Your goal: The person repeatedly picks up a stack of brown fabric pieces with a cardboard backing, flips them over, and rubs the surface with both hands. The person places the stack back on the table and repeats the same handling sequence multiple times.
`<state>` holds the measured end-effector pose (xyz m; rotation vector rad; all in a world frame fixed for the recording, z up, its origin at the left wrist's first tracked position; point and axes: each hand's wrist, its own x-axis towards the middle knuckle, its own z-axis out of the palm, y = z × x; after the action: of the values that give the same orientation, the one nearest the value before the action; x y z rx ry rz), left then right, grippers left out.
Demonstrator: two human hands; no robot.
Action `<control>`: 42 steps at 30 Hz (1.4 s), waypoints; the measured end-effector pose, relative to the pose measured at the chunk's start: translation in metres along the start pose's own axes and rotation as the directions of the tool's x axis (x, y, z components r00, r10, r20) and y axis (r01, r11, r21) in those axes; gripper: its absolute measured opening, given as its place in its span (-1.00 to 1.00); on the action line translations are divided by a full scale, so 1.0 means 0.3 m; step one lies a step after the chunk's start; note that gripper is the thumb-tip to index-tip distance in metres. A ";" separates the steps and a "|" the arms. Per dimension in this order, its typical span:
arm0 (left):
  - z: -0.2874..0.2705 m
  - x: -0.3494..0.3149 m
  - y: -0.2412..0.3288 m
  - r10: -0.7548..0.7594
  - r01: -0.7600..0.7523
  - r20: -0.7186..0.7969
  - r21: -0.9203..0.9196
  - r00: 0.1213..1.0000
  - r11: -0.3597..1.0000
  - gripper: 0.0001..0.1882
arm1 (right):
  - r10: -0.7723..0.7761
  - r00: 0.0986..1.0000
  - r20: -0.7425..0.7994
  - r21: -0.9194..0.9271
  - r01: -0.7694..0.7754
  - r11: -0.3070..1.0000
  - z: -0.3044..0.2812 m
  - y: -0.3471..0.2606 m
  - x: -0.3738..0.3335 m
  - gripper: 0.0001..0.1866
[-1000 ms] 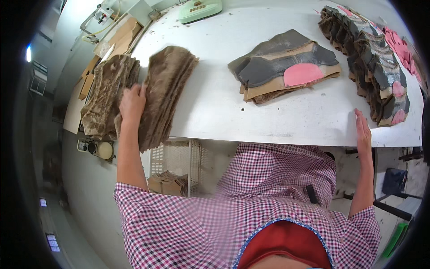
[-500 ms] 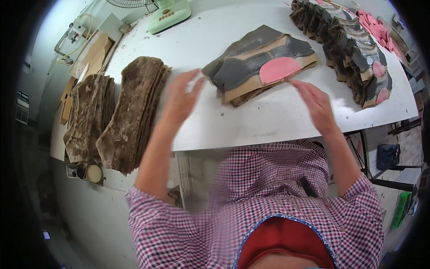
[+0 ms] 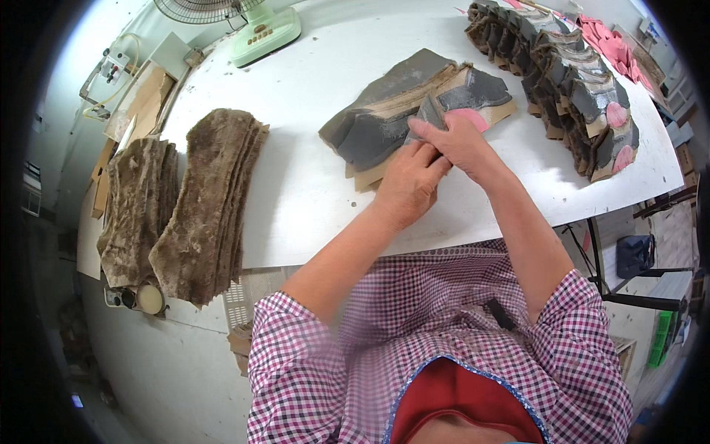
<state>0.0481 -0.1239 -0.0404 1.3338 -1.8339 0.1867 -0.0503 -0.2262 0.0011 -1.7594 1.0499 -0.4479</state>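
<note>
In front of me on the white table lies a small stack of dark grey and tan fabric pieces (image 3: 388, 85) with brown fur along some edges. A pink rounded patch (image 3: 474, 117) shows at its right side, partly covered by my right hand (image 3: 464, 144). This hand is closed on a raised grey flap at the middle of the near edge. My left hand (image 3: 409, 185) meets it there from below left, fingers bent together at the same edge. Its fingertips are hidden, so what they pinch is unclear.
Two piles of brown fur pieces, a nearer-to-centre pile (image 3: 207, 200) and an outer pile (image 3: 137, 214), lie at the left. A row of overlapping grey pieces (image 3: 573, 89) runs along the right, near pink cloth (image 3: 610, 46). A pale green fan (image 3: 265, 33) stands at the back.
My hands have come from the two ends of the fabric stack to meet at its near edge. A grey flap there is now lifted in my fingers.
</note>
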 end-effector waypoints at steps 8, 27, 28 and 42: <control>-0.014 0.000 -0.131 -0.378 0.376 0.028 -0.187 0.925 0.907 -0.73 | -0.213 0.976 -0.032 0.422 0.207 0.882 -0.027 0.103 -0.004 -0.74; 0.021 -0.035 0.037 -0.439 0.406 0.073 -0.539 0.895 0.738 -0.56 | -0.021 0.935 -0.353 0.757 0.299 0.581 -0.443 0.239 -0.626 -0.49; 0.033 -0.032 0.086 -0.488 0.514 0.313 -0.778 0.815 0.361 -0.50 | -0.077 0.965 -0.251 0.813 0.253 0.525 -0.418 0.231 -0.623 -0.48; -0.144 -0.032 0.300 -0.627 0.174 0.399 -0.905 0.669 -0.389 -0.46 | -0.476 0.876 0.077 0.177 0.457 0.871 -0.286 0.131 -0.545 -0.03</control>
<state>-0.0037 -0.0549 0.0107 0.5125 -0.3905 -1.2664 -0.2188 -0.1462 0.0302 -1.8701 0.4785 -0.6945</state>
